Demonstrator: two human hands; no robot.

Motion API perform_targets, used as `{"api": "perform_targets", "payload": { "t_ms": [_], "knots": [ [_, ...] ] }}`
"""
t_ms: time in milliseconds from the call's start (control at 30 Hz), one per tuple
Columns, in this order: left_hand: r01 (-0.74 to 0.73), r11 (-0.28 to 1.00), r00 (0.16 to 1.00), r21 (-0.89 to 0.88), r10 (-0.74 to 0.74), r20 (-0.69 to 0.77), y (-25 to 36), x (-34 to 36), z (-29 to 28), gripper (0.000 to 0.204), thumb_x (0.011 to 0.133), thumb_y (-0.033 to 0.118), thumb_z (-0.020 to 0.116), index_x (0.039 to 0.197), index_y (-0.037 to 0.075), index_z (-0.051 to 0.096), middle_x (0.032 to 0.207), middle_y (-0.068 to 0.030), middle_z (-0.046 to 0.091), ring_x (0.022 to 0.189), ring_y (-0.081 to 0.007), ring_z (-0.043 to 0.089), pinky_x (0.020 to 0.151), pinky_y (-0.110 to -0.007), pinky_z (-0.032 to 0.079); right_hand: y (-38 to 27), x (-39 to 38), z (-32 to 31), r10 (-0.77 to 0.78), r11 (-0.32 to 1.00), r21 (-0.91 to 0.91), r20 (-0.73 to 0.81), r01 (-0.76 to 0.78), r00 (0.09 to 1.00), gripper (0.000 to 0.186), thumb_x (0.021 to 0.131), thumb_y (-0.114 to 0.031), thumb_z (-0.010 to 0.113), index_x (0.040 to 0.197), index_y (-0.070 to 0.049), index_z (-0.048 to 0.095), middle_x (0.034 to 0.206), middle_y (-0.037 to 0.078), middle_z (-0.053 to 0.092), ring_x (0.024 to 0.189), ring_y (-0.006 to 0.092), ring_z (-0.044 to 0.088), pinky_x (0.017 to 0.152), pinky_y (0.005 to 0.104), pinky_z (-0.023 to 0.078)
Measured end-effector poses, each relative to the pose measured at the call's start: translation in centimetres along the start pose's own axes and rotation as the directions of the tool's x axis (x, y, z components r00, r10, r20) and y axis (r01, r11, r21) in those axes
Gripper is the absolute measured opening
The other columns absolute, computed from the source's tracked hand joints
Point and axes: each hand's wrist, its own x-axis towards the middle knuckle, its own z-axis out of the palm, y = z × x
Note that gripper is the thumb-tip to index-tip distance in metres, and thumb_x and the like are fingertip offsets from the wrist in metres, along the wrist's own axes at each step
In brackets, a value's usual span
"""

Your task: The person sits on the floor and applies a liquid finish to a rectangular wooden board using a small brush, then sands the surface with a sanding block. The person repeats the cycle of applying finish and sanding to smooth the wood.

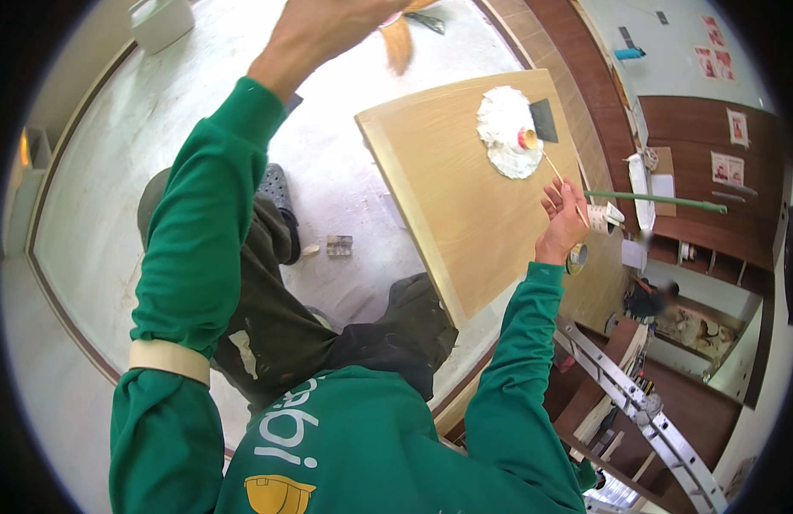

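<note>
My right hand (564, 221) is curled around a thin wooden stick (557, 174) above the right side of a light wooden board (430, 188). The stick's far end reaches a lumpy mound of white paste (502, 116) on the board. A small round red-and-tan thing (527, 139) sits in the paste, and a dark grey flat square (544, 120) lies beside it. My left hand (328, 32) is raised at the top edge, its fingers mostly cut off, so their grip is hidden. A cream ring like a tape roll (169, 360) circles my left sleeve.
Near my right wrist are a tape roll (576, 259) and a white cylinder (602, 218). A green pole (658, 201) lies beyond. An aluminium ladder (645, 411) stands at lower right; another person (646, 297) is farther back. A small grey block (339, 246) rests on the floor.
</note>
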Motion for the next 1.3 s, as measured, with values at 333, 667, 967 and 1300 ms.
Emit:
{"api": "perform_targets", "payload": {
  "t_ms": [333,667,967,1300],
  "knots": [
    [-0.029,1.000,0.999,-0.001,0.029,-0.015,-1.4,0.5,-0.3,0.037,0.084,0.027,0.073,0.087,-0.009,0.076,0.068,-0.0190,0.070,0.060,-0.0234,0.066,0.056,-0.036,0.054,-3.2,-6.4,-2.2,0.184,0.863,0.438,0.194,-0.252,0.964,0.034,0.101,-0.023,0.055,0.125,0.000,0.063,0.112,0.014,0.071,0.098,0.0226,0.068,0.081,0.0355,0.054],
    [-0.077,0.993,0.996,-0.088,0.080,0.028,0.0,-0.8,-1.7,0.029,0.082,0.022,0.071,0.076,-0.006,0.074,0.064,-0.0157,0.067,0.054,-0.0186,0.061,0.047,-0.033,0.048,-1.6,-19.6,1.0,0.173,0.940,0.212,0.384,-0.269,0.907,0.031,0.096,-0.009,0.057,0.118,0.009,0.066,0.107,0.021,0.071,0.101,0.0305,0.071,0.086,0.0406,0.058],
    [-0.051,0.991,0.998,-0.124,0.055,0.025,-0.3,-1.8,-2.8,0.025,0.081,0.020,0.073,0.072,-0.004,0.071,0.062,-0.0128,0.065,0.052,-0.0171,0.059,0.046,-0.032,0.046,-1.5,-19.9,4.4,0.112,0.983,0.095,0.354,-0.155,0.929,0.029,0.099,-0.006,0.057,0.121,0.011,0.064,0.113,0.020,0.068,0.107,0.0306,0.069,0.094,0.0405,0.056],
    [-0.103,0.988,0.995,-0.117,0.103,-0.007,-1.2,-0.8,-2.5,0.027,0.082,0.018,0.070,0.066,-0.004,0.066,0.058,-0.0107,0.062,0.050,-0.0175,0.057,0.045,-0.034,0.046,-1.2,-19.9,4.5,0.159,0.980,0.057,0.339,-0.188,0.927,0.030,0.099,-0.006,0.056,0.122,0.011,0.064,0.112,0.020,0.069,0.106,0.0304,0.069,0.095,0.0413,0.056]
  ]
}}
